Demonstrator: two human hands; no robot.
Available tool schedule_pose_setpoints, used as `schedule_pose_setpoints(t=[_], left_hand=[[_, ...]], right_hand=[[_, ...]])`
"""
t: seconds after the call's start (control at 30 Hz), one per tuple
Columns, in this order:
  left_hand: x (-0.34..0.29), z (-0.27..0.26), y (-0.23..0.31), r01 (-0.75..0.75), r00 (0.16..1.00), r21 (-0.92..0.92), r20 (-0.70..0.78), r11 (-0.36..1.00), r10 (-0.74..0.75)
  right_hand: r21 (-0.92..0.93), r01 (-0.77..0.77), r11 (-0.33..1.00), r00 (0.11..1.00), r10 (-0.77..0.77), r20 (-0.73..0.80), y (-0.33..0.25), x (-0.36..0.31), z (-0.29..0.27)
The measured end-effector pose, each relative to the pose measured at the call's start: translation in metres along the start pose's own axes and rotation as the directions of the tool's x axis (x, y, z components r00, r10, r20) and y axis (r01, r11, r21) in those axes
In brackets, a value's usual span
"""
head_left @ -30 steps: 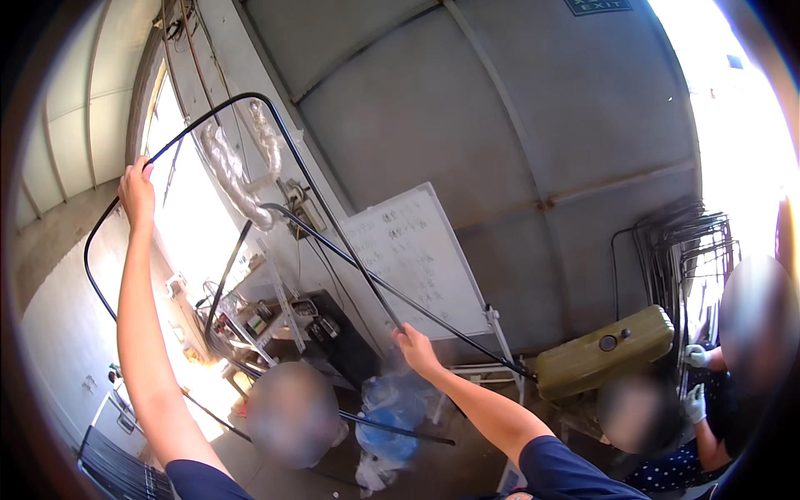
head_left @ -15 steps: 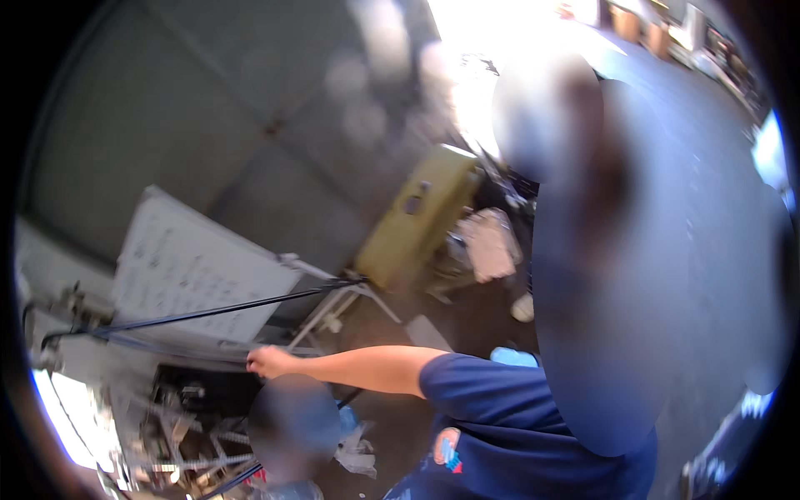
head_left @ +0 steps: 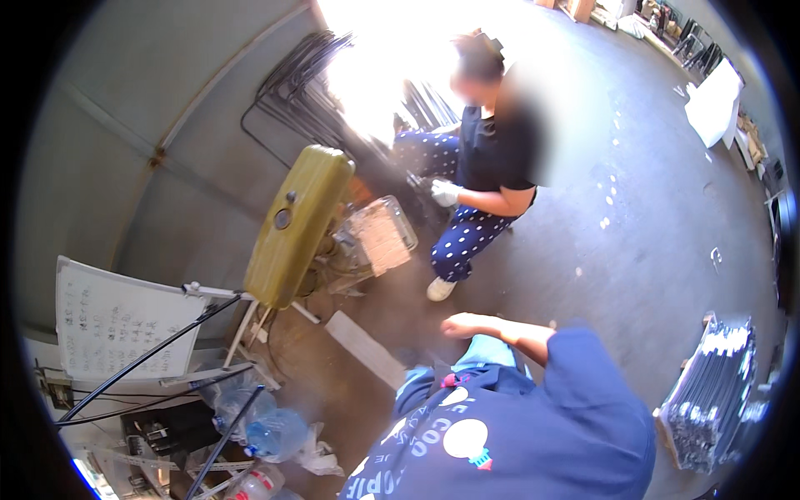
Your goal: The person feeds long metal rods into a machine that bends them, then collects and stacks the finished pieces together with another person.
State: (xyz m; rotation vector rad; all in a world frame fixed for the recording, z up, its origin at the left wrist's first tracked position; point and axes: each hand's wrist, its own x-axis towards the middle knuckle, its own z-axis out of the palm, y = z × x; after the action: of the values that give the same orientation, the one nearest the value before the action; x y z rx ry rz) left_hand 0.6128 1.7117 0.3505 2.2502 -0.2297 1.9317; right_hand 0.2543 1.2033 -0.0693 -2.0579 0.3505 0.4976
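Hanging loosely curled, my right hand (head_left: 468,325) appears empty; my left is out of sight. The black tube (head_left: 150,353) looks light, stiff, best held midway.

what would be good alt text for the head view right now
The wearer's bare right hand is held out near their navy shirt, with nothing visible in it; the left hand is out of view. Beyond, a co-worker in polka-dot trousers sits or crouches near an olive-green casing. A whiteboard and a dark rod are at left.
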Motion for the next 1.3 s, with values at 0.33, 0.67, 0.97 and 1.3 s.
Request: schedule_pose_setpoints(t=[0.33, 0.67, 0.97, 1.3], left_hand=[[-0.332, -0.135, 0.602, 0.883, -0.362, -0.357, -0.104, 0.305, 0.926], [-0.378, -0.171, 0.859, 0.787, -0.210, -0.558, 0.160, 0.264, 0.965], [-0.343, -0.214, 1.137, 0.802, -0.126, -0.597, -0.117, 0.031, 0.985], [-0.319, -0.157, 1.278, 0.792, -0.073, -0.523, 0.431, 0.316, 0.899]], right_hand=[[0.602, -0.213, 0.770, 0.799, 0.492, -0.346, 0.160, -0.246, -0.103], [0.752, -0.088, 0.653, 0.782, 0.513, -0.354, 0.276, -0.333, -0.297], [0.885, 0.205, 0.419, 0.542, 0.704, -0.459, 0.413, -0.419, -0.466], [0.732, 0.220, 0.645, 0.617, 0.489, -0.617, 0.532, -0.391, -0.754]])
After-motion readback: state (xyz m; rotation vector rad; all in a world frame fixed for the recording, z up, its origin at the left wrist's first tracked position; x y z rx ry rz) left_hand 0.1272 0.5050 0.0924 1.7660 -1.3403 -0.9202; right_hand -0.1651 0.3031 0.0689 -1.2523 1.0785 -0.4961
